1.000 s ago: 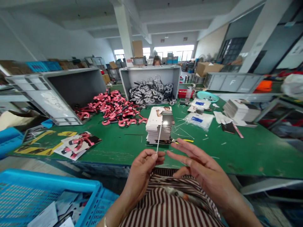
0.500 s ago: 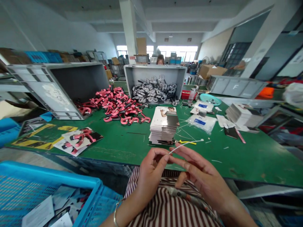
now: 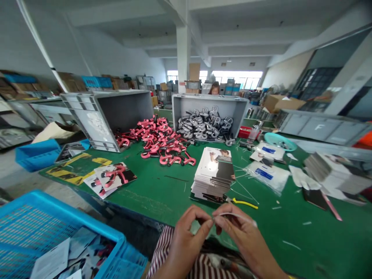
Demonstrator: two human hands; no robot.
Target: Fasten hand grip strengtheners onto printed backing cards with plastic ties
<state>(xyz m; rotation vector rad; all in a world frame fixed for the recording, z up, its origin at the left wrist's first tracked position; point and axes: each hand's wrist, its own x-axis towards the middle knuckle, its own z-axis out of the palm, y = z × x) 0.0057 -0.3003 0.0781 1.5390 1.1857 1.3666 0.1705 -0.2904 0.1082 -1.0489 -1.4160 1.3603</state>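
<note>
A thin white cable tie (image 3: 236,215) runs between my hands, just in front of the table's near edge. My left hand (image 3: 190,234) is closed, its thumb and forefinger pinched at the tie's end. My right hand (image 3: 244,236) also pinches there, fingertips meeting the left ones, while the tie arches back over its fingers. Just beyond my hands stands a stack of printed cards (image 3: 213,170). Yellow-handled pliers (image 3: 245,203) lie beside the stack's lower right corner. The small join between my fingertips is partly hidden.
Pink-red hand grips (image 3: 165,139) spill from a tipped grey crate (image 3: 100,128); grey ones (image 3: 203,124) fill another crate (image 3: 241,110). Cards with a red grip (image 3: 114,176) lie left. A blue basket (image 3: 116,236) stands front left. Plastic bags (image 3: 267,174) and gloves (image 3: 303,178) lie right.
My right hand has turned and closed, bringing its fingertips against the left hand's; the cable tie now bends back over it. The view has shifted, so the table scene sits further right and lower.
</note>
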